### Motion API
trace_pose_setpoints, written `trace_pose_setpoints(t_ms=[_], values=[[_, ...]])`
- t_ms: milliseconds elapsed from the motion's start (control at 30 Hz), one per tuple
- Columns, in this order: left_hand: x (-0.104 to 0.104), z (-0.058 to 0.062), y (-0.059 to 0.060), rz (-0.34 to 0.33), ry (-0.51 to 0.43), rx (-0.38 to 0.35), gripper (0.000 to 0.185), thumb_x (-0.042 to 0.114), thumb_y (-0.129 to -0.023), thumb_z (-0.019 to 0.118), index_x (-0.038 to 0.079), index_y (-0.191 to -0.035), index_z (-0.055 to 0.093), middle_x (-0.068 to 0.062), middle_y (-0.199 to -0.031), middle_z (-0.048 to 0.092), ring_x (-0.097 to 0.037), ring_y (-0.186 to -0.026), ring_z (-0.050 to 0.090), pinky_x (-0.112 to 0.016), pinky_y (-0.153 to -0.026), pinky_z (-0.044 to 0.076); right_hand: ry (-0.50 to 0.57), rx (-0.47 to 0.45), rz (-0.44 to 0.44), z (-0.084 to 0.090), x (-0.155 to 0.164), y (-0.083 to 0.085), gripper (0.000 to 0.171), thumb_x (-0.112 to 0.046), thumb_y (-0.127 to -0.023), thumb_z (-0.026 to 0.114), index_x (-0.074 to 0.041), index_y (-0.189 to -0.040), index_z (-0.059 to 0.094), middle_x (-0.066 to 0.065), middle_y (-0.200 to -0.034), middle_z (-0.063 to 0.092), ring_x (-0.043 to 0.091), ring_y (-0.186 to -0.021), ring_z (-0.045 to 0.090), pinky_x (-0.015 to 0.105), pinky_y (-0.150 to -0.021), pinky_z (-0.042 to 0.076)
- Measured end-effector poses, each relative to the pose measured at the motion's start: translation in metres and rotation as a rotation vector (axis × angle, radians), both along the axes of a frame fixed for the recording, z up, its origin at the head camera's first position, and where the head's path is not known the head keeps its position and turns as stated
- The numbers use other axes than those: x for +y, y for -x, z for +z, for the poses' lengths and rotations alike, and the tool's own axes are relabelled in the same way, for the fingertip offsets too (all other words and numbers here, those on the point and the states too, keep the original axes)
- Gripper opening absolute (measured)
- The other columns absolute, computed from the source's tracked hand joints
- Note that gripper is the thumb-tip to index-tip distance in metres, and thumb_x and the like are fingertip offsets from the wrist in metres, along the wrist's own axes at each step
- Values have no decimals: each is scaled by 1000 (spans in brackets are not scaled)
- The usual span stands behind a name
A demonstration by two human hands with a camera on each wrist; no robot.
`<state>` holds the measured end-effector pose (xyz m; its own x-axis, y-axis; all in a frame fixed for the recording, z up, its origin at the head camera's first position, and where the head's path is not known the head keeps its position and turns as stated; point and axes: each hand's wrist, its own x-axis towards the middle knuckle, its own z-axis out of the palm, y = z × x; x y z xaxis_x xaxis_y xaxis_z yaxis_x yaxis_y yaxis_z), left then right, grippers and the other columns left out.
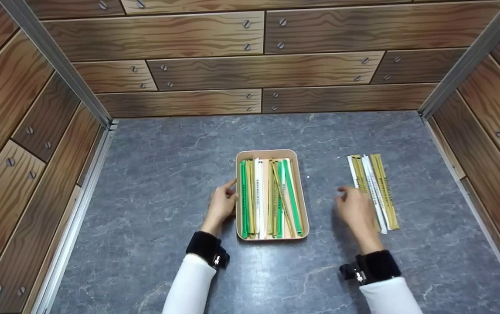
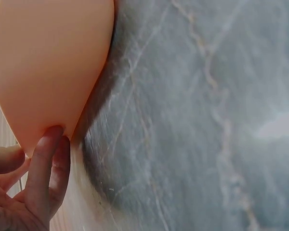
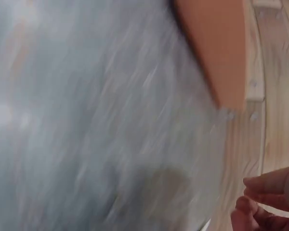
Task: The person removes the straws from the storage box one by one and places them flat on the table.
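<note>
Steadying the peach tray (image 1: pixel 271 153) of wrapped sticks (image 1: pixel 270 198) mid-bench with our left hand (image 1: pixel 221 204), its straight fingers (image 2: pixel 44 159) touching the wall, we hover our right hand (image 1: pixel 354 209), loosely curled and empty, beside the loose sticks (image 1: pixel 374 189).

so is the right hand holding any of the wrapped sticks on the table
No, the right hand hovers beside the loose sticks, fingers curled on nothing.

The tray (image 1: pixel 271 153) sits on the tabletop (image 1: pixel 167 174) in front of me, near the middle, with a batch of sticks (image 1: pixel 270 198) lying lengthwise in it. My left hand (image 1: pixel 221 204) touches the tray's left wall. To the right of the tray, apart from it, a row of sticks (image 1: pixel 374 185) lies on the tabletop, and my right hand (image 1: pixel 354 209) is between the tray and that row, just beside the row.
</note>
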<state>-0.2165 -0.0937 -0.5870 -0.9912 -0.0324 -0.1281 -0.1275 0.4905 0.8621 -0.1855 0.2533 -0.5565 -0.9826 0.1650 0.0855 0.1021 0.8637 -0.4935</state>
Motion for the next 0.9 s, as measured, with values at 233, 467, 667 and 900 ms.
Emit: trace_pose_setpoints(t_ms=[233,467,667,900], values=[[0,1,0,1,-9,-1,49,0,-92,60,11,-139,57,-10,-90,66,-19,-78,63,-30,-65,53,105,84,183,6,-51,0,24,3,-82,67,5,-105,72,12,-76,68,24,-63,63,41,-59,54],[-1,1,-1,1,1,6,49,1,-91,61,12,-139,57,-9,-89,65,-19,-77,63,-30,-65,52,145,53,327,1,-91,1,26,11,-83,60,5,-105,71,21,-94,71,33,-83,69,42,-71,58],[-2,1,-1,-8,-17,-6,50,0,-92,59,10,-140,56,-11,-91,66,-20,-80,63,-31,-67,53,49,-2,366,-8,-112,1,30,11,-83,59,4,-109,71,23,-101,69,36,-90,68,41,-73,58],[-1,2,-1,-13,-3,-7,49,1,-93,59,10,-141,55,-12,-94,67,-22,-85,65,-34,-73,54,-36,-42,367,-19,-123,3,22,9,-80,68,4,-101,69,18,-89,67,31,-77,65,37,-61,56]])
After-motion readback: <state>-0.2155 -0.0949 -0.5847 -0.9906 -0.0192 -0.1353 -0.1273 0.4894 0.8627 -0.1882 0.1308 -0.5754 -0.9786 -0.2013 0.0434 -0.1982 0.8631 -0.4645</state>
